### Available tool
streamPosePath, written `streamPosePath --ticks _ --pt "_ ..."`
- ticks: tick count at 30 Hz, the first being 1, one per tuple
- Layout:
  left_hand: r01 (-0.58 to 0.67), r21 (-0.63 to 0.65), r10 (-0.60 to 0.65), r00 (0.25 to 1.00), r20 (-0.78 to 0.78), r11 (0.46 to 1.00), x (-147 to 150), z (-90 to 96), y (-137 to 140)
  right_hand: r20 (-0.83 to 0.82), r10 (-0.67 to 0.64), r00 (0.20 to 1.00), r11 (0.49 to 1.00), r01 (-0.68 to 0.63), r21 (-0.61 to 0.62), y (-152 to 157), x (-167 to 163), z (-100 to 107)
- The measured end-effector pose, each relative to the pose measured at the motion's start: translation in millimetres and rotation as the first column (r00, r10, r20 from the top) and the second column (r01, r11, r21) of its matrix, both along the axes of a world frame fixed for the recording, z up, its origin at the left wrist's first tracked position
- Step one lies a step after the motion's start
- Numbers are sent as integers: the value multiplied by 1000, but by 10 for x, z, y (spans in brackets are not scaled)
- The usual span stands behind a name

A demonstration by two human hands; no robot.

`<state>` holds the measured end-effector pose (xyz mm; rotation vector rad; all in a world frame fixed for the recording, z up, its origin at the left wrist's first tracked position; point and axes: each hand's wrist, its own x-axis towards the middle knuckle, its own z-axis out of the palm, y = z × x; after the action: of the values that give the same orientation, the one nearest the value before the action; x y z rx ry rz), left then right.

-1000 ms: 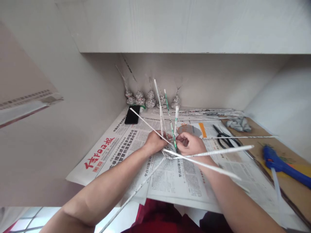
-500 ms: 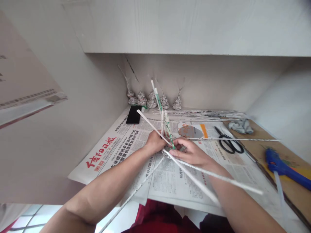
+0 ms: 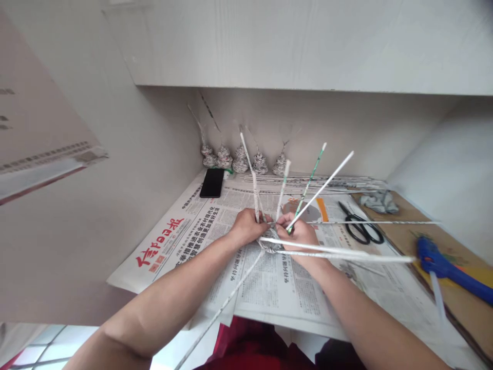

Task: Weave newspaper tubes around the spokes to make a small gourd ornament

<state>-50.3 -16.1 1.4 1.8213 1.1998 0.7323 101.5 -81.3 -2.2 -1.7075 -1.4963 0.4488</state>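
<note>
the left hand point(image 3: 248, 226) has its fingers closed on the left side of a small woven piece point(image 3: 270, 246), thumb near the rim, probably to keep it from turning. the right hand point(image 3: 302, 237) has its fingers curled at the opposite side; i cannot tell whether they pinch a strand or only press the rim. a white rod point(image 3: 327, 183) and a green-marked rod point(image 3: 311, 177) slant up and away from there.

the woven piece sits between both hands, low over the newspaper point(image 3: 181, 246), where each side seems easy to reach. other rods fan out from it: two point right across the right wrist, a long one point(image 3: 227, 303) runs down past the near edge, and more stand up by the left fingers. spread like this, they look easier to tell apart.

farther out, scissors point(image 3: 362, 230) lie to the right, and a blue glue gun point(image 3: 441, 264) rests on cardboard point(image 3: 414, 228), both likely parked there for easy reach. loose rods point(image 3: 342, 181) lie sideways at the back, perhaps because their length suits it. behind, gourd-shaped pieces point(image 3: 280, 163) stand along the wall, near a phone point(image 3: 211, 183).
</note>
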Motion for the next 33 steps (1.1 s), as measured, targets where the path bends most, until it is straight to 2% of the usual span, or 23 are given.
streamPosePath --ticks 5,9,17,21,26,33 --pt "-10 -14 11 998 61 1000 24 -10 -18 -56 -80 995 997 79 -22 43 31 -46" --pt "-14 -20 16 994 108 1000 31 18 -32 -73 -60 996 998 60 -2 22 45 -25" --pt "20 -50 -9 979 204 999 43 15 -37 -258 -20 966 978 73 198 99 0 -135" --pt "15 -54 1 957 289 998 72 -3 -66 -401 31 916 965 77 250 108 -17 -99" --pt "-2 -48 21 914 406 999 127 14 -139 -516 -31 856 956 176 234 128 -18 -78" --pt "15 -68 20 881 472 998 166 -20 -150 -764 46 643 951 205 230 173 15 -20"
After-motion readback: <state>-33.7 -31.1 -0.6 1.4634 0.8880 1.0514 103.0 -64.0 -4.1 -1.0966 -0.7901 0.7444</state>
